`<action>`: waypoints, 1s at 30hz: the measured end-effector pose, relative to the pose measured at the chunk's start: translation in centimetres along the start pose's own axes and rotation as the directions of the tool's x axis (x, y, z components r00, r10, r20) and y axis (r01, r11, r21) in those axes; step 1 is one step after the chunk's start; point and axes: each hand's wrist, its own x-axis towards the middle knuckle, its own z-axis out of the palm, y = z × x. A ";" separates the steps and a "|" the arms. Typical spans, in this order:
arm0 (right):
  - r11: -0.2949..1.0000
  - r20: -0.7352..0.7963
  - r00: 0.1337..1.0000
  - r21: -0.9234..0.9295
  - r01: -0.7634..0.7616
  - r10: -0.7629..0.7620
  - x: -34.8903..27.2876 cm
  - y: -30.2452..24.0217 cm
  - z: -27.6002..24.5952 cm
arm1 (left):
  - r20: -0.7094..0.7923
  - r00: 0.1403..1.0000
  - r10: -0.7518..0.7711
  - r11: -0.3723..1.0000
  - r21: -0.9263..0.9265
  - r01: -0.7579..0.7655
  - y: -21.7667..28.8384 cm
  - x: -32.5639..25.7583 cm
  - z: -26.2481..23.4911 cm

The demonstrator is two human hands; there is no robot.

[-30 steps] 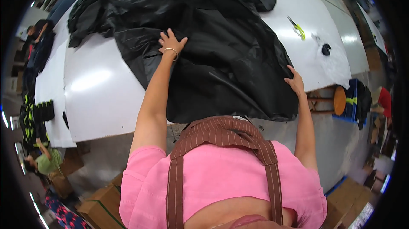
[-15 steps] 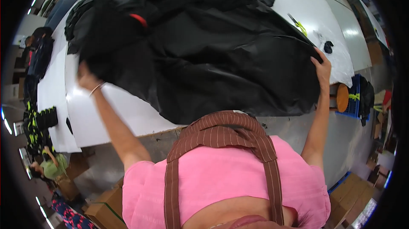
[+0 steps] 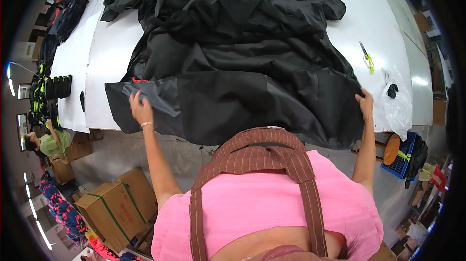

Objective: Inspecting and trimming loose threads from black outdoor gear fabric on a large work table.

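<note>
The fingers (image 3: 137,99) of the left hand (image 3: 141,112) are spread loosely, gripping nothing, over a grey panel of the black garment (image 3: 221,105); whether they touch it is hard to tell. The right hand (image 3: 368,105) pinches the garment's right side between thumb and fingers. The garment hangs over the near edge of the white tabletop (image 3: 112,47), its sleeves spread toward the far edge. Near the tabletop's near right corner lies clear plastic (image 3: 399,113); farther up the right side lie yellow-handled scissors (image 3: 370,64).
</note>
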 end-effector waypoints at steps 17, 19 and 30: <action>0.853 -0.236 0.902 -0.473 0.219 -0.363 -4.9 0.1 2.7 | 0.628 0.682 0.375 0.888 -0.033 -0.459 11.0 -12.3 8.1; 0.782 -0.178 0.766 -0.241 0.575 -0.618 -7.4 -4.1 5.3 | 0.541 0.690 0.480 0.863 -0.151 -0.482 11.2 -11.9 8.2; 0.576 0.063 0.576 -0.029 0.817 -0.815 -10.1 -17.8 13.3 | 0.480 0.683 0.551 0.835 -0.319 -0.449 13.7 -7.5 4.3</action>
